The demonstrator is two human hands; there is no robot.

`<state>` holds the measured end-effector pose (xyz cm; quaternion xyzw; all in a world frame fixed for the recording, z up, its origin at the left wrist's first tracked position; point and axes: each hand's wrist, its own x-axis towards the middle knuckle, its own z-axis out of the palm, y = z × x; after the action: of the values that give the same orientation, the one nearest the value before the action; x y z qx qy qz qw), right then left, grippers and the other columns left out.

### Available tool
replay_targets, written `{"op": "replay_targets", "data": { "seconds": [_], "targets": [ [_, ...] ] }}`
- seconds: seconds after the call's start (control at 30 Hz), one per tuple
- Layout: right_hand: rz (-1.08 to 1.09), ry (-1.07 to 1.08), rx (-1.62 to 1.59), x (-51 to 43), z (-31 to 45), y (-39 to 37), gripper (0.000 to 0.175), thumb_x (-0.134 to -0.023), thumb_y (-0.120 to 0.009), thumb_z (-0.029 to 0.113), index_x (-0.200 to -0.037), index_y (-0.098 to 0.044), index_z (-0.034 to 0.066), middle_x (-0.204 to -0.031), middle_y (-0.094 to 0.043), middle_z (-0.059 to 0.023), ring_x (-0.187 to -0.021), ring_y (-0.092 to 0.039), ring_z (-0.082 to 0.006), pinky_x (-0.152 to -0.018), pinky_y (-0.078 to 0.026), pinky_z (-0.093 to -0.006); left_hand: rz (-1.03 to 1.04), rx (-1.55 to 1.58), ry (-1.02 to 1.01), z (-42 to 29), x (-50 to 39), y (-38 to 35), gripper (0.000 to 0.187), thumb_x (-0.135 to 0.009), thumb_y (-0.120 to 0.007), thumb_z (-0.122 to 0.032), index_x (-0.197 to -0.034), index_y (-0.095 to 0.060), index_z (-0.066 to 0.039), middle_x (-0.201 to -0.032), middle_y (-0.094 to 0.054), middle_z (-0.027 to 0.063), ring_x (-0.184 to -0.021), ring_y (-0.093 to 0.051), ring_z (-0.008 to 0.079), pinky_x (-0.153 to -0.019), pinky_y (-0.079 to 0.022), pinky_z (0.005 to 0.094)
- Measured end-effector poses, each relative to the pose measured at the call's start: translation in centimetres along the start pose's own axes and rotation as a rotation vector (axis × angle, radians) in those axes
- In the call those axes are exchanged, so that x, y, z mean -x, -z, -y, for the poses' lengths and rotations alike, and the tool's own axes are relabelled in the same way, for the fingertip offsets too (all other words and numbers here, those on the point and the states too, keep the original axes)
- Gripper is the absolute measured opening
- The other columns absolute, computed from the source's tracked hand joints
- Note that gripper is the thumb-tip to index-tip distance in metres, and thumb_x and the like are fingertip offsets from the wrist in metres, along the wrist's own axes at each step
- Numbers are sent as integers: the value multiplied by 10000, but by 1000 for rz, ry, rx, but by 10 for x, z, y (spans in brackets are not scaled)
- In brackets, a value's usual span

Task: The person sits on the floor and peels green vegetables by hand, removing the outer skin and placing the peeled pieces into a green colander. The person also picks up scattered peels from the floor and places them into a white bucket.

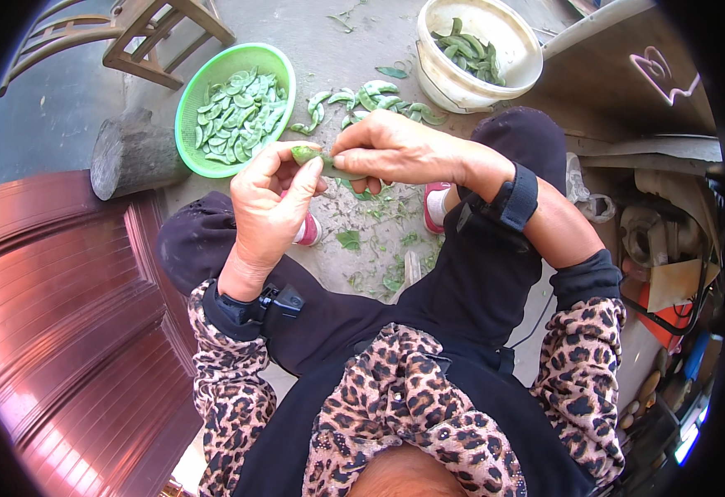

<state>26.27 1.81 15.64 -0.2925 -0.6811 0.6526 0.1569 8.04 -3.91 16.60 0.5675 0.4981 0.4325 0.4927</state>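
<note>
Between both hands is a flat green bean pod (pixel 303 155), its left end bright green. My left hand (pixel 278 186) pinches that end between thumb and fingers. On the pod's right part, my right hand (pixel 387 152) has its thumb and fingers closed, covering some of it. Below and to the left stands a green plastic colander (pixel 183 118) filled with many pods (pixel 238 115). More pods (pixel 378 99) lie loose on the concrete floor just beyond my hands. A white plastic bucket (pixel 440 93) at the upper right holds further pods (pixel 471 53).
A wooden chair (pixel 151 53) and a cut log (pixel 129 155) are at the left, above a reddish-brown panelled door (pixel 76 298). Leaf scraps (pixel 350 239) litter the floor between my red shoes (pixel 434 208). A board (pixel 635 81) and assorted clutter line the right side.
</note>
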Motion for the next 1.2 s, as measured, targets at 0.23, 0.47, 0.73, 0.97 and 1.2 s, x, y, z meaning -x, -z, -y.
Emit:
{"op": "replay_targets", "data": {
  "seconds": [0.23,0.47,0.73,0.97,1.2],
  "targets": [
    [-112,117,501,-3,-17,-12,224,-722,-550,219,-700,-607,3,-587,-553,-178,-558,-561,-313,-552,-456,-379,248,-386,131,1,-4,6,82,-769,-593,-16,-840,-578,22,-643,-589,77,-541,-576,154,-518,-443,255],
    [-387,191,491,-8,-25,-21,194,-723,-544,176,-679,-579,-9,-501,-506,-119,-448,-501,-219,-461,-408,-313,57,-595,-265,8,-3,-4,81,-746,-582,-4,-826,-586,7,-666,-571,179,-584,-569,324,-521,-438,332],
    [-465,93,-249,-5,-15,-2,265,-825,-564,215,-873,-624,-38,-720,-610,-53,-669,-541,-87,-584,-444,-244,-158,-133,-331,6,-6,0,141,-794,-593,13,-934,-596,25,-886,-593,66,-794,-563,109,-709,-436,219],
    [-356,151,-186,4,-19,0,193,-811,-610,159,-892,-625,-15,-789,-591,-44,-755,-553,-109,-665,-454,-273,-123,365,-157,12,0,4,161,-847,-528,10,-1007,-536,31,-946,-604,104,-860,-573,127,-787,-452,243],
    [-232,58,-192,12,-13,2,219,-791,-628,158,-915,-625,-23,-805,-633,-65,-758,-573,-111,-701,-469,-267,-223,778,-11,12,-9,22,176,-858,-507,-15,-1034,-521,-25,-911,-595,116,-744,-547,140,-647,-439,249]
  ]
}}
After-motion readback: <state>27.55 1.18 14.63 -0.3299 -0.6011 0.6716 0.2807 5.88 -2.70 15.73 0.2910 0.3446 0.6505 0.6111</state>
